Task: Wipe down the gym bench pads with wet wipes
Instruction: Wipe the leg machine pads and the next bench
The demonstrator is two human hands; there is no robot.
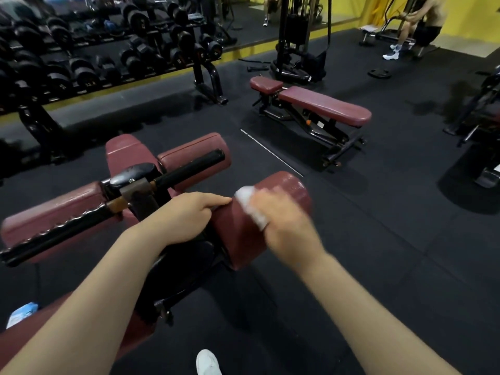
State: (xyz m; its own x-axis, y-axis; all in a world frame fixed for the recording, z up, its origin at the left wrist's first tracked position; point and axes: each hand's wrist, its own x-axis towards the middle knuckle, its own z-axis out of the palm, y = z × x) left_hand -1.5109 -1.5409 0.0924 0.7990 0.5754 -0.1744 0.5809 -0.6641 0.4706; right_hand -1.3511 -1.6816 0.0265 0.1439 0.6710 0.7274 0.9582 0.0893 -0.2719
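Right hand (281, 226) pressing wet wipe (250, 203) onto roller pad (286, 185)

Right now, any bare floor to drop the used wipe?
Free: black mat right of the roller pad, toward the flat bench; also between the forearms near the white shoe. Crowded: left side, with black handle bar, pads and dumbbell rack.

The right hand (281, 220) is motion-blurred, hiding most of the wipe (250, 203).
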